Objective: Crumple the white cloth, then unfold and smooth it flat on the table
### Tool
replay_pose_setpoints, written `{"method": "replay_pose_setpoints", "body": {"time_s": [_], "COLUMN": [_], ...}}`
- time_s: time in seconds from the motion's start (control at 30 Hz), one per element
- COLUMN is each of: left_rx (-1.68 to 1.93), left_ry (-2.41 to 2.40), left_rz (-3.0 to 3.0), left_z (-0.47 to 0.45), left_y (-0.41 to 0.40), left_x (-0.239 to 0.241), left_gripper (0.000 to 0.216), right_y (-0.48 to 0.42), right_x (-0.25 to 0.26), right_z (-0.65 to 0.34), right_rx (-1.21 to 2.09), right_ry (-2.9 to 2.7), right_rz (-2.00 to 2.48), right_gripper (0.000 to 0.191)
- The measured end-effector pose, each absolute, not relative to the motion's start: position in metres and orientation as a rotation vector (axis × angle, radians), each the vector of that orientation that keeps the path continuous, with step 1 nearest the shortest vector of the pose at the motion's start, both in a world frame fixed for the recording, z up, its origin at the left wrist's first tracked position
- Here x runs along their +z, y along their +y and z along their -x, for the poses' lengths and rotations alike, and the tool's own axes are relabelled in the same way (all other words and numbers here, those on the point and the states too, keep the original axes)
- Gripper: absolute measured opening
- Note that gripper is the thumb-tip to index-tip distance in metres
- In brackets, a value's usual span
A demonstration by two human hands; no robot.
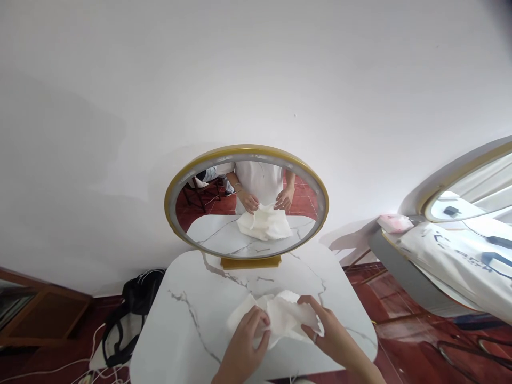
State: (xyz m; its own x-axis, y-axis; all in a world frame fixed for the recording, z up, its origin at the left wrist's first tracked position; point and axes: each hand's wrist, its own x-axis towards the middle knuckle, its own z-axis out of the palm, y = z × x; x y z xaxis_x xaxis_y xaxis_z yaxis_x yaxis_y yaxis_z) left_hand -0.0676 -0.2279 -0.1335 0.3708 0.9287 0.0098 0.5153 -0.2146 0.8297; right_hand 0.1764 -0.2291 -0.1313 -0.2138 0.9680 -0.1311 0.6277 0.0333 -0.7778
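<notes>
A crumpled white cloth (282,316) lies on the white marble table (188,320) near its front edge. My left hand (245,344) pinches the cloth's left side with closed fingers. At the cloth's right side, my right hand (326,333) grips it, a ring showing on one finger. A round gold-framed mirror (246,202) stands upright at the back of the table and reflects both hands and the cloth.
A black bag (134,301) and white cables lie on the red floor at the left. A wooden frame (40,314) stands at the far left. Another mirror (468,186) and a table with a white bag (456,261) stand at the right.
</notes>
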Motion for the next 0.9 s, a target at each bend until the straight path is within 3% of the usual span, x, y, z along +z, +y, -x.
{"method": "replay_pose_setpoints", "body": {"time_s": [0.23, 0.43, 0.57, 0.67, 0.9], "left_rx": [0.718, 0.678, 0.523, 0.4, 0.302], "left_ry": [1.296, 1.26, 1.106, 1.059, 1.178], "left_rz": [-1.824, -1.998, -2.204, -2.238, -2.059], "left_z": [0.069, 0.08, 0.09, 0.1, 0.145], "left_y": [-0.229, -0.213, -0.195, -0.189, -0.188], "left_x": [-0.145, -0.148, -0.134, -0.13, -0.156], "left_gripper": [0.014, 0.035, 0.024, 0.01, 0.037], "right_y": [-0.239, -0.23, -0.223, -0.215, -0.198], "right_x": [-0.136, -0.127, -0.114, -0.105, -0.096], "right_z": [-0.165, -0.183, -0.197, -0.201, -0.211], "right_rx": [0.919, 0.918, 0.964, 1.017, 1.014], "right_ry": [-1.844, -1.869, -1.893, -1.893, -1.729], "right_rz": [1.624, 1.699, 1.652, 1.624, 1.678], "right_gripper": [0.01, 0.024, 0.037, 0.034, 0.033]}}
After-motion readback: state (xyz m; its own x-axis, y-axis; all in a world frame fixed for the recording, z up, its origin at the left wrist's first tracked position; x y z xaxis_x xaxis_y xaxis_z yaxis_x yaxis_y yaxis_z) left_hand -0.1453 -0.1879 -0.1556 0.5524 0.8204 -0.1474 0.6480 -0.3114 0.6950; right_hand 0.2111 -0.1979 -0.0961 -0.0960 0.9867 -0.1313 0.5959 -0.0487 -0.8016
